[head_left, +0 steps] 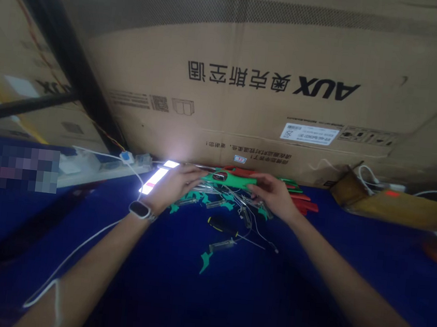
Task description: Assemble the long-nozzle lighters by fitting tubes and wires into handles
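Observation:
Between my two hands is a long green plastic handle-shaped piece point(234, 180), held level above the pile at the back of the blue surface. My left hand point(179, 183) has its fingers closed at the piece's left end. At the right end, my right hand point(273, 194) pinches it between thumb and fingers. Below the hands lie small green trigger-shaped parts point(205, 262), small clear parts point(221, 245) and thin white wires point(261, 235). A black and yellow screwdriver point(221, 227) rests in front of them.
Red plastic pieces point(306, 205) lie beside my right hand. A lit phone point(159, 178) is by my left hand, with a white cable point(89, 241) nearby. A large cardboard box point(231, 45) stands behind; a brown open box point(344, 190) is at right.

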A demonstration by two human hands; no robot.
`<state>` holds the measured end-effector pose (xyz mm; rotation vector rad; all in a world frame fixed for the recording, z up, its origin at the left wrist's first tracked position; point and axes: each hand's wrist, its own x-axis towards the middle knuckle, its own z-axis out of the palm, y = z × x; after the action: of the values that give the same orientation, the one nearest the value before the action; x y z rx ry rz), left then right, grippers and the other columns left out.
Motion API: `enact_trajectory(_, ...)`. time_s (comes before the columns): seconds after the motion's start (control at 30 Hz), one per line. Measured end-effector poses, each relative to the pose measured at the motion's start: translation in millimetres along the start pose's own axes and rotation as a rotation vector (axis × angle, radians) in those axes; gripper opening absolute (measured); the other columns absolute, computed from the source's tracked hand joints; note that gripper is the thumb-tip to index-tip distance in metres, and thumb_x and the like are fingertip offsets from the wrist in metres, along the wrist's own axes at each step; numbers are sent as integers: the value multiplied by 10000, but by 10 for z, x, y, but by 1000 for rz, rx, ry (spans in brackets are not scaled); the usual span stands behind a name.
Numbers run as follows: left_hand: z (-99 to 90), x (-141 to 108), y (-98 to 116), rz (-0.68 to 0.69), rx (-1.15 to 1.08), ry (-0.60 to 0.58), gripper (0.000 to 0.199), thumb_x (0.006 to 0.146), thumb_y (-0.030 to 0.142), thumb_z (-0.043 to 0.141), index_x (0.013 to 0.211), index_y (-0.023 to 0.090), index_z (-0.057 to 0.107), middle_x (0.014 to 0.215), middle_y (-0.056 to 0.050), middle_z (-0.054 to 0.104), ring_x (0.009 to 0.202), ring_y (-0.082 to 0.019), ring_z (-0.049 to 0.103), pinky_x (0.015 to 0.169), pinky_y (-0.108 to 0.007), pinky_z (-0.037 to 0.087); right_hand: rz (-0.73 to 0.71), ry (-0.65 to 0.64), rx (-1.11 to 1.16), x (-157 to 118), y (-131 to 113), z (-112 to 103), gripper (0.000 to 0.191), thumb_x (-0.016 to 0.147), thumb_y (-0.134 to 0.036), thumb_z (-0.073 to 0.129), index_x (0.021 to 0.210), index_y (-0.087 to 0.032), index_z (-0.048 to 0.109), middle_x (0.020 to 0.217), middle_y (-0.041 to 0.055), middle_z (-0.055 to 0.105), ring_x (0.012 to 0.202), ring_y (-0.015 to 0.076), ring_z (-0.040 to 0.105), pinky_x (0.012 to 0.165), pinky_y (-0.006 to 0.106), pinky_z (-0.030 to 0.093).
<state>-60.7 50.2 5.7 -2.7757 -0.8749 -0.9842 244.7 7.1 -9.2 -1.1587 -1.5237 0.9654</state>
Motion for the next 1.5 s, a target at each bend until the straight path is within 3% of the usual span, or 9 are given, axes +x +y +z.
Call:
enact_trajectory(0.2, 366, 518, -344, -136, 4, -105, 315, 944, 124, 538, 1188, 198, 722, 1073, -95, 703, 1013, -238, 651, 927, -398, 531, -82, 167, -658, 542, 32, -33, 313, 796, -256, 674, 1101, -195, 705, 823, 26, 652, 698, 183, 613, 750, 375, 548)
enact_trajectory(0.33, 583, 606, -405, -158, 38, -193, 306, 935, 132, 545, 1168, 198, 732, 1055, -103, 711, 1063, -272, 616, 951, -434, 515, -59, 206, -789, 608, 94, 7, 349, 809, -224, 657, 1156, -206, 693, 1081, 82, 652, 772, 193, 646, 821, 369, 538)
enact_trajectory(0.43, 625, 546, -360, -159, 61, -129, 308, 942, 146, 534, 1196, 176, 706, 1103, -113, 685, 1087, -274, 587, 972, -431, 495, -85, 221, -831, 539, 85, 27, 393, 841, -226, 621, 1232, -199, 651, 1206, 107, 594, 788, 194, 658, 843, 369, 548)
enact_trajectory(0.57, 555, 454, -249, -205, 147, -46, 363, 922, 148, 565, 1280, 159, 619, 1221, -127, 617, 1102, -289, 574, 967, -446, 475, -64, 252, -946, 380, -6, 93, 432, 876, -278, 591, 1306, -242, 599, 1340, 123, 488, 819, 226, 679, 757, 388, 570)
enact_trajectory(0.7, 416, 370, -132, -255, 233, -38, 219, 920, 162, 571, 1126, 150, 643, 1131, -134, 616, 1040, -304, 584, 901, -447, 475, -101, 255, -1057, 258, -83, 178, 436, 900, -318, 570, 1331, -254, 564, 1361, 137, 455, 858, 255, 684, 653, 365, 554)
enact_trajectory(1.0, 69, -161, 322, -290, 12, 64, 98, 944, 184, 550, 915, 192, 644, 954, -52, 648, 875, -217, 601, 798, -362, 490, -169, 166, -962, -151, -231, 374, 193, 919, -311, 551, 1052, -235, 668, 1136, 55, 616, 864, 196, 674, 646, 278, 492)
enact_trajectory(1.23, 50, -504, 790, -196, -268, -34, 98, 963, 214, 543, 949, 200, 639, 949, -44, 651, 915, -190, 614, 840, -350, 506, -223, -82, -1033, -754, -394, 701, 221, 822, -444, 693, 931, -254, 717, 1048, 58, 693, 1080, 256, 616, 766, 313, 513)
enact_trajectory(1.33, 48, -564, 866, -168, -290, -73, 78, 948, 245, 567, 973, 198, 625, 958, -50, 638, 926, -195, 607, 851, -362, 504, -178, -129, -1073, -793, -377, 756, 204, 818, -398, 709, 958, -250, 727, 1041, 67, 712, 1144, 277, 584, 752, 325, 518)
enact_trajectory(1.5, -3, -600, 962, -168, -280, -147, 179, 900, 357, 635, 862, 202, 554, 885, -34, 589, 848, -196, 583, 764, -346, 489, -118, -168, -1045, -647, -388, 749, 133, 839, -352, 708, 920, -246, 716, 925, 22, 757, 1052, 240, 622, 692, 288, 481)
